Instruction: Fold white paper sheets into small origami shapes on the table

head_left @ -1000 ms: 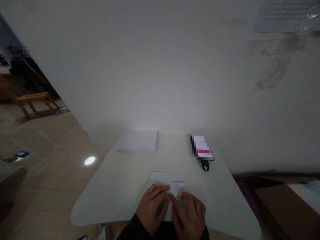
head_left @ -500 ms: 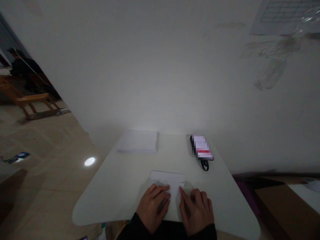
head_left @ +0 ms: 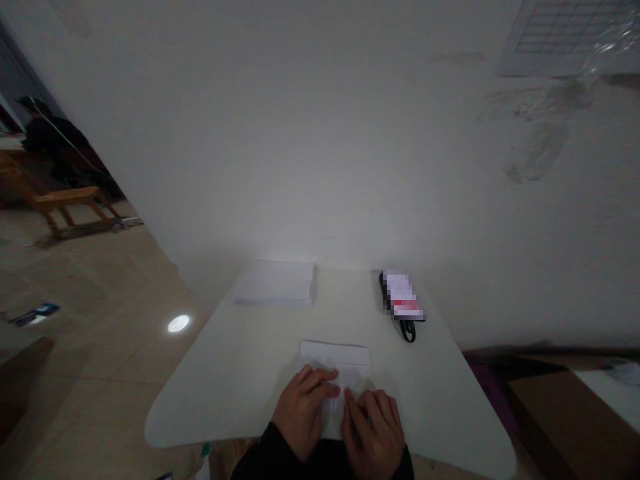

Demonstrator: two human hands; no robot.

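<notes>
A folded white sheet of paper [head_left: 335, 353] lies flat near the front edge of the white table, a folded strip along its far side. My left hand [head_left: 304, 403] rests over its left part, fingers curled and fingertips pressing on the paper near its middle. Close beside it, my right hand [head_left: 373, 423] has its fingers bent and drawn together, with the index fingertip on the paper's lower right part. Both hands partly cover the sheet, so its near edge is hidden.
On the table [head_left: 225, 393], a stack of white paper [head_left: 275, 283] lies at the back left. A phone [head_left: 403, 295] with a black strap is at the back right, against the wall. A cardboard box [head_left: 570, 413] stands right of the table; a wooden chair [head_left: 70, 197] and a seated person are far left.
My right hand has slid left and toward me across the paper, closer to my left hand. The paper's right part now slants inward. My left hand has barely moved.
</notes>
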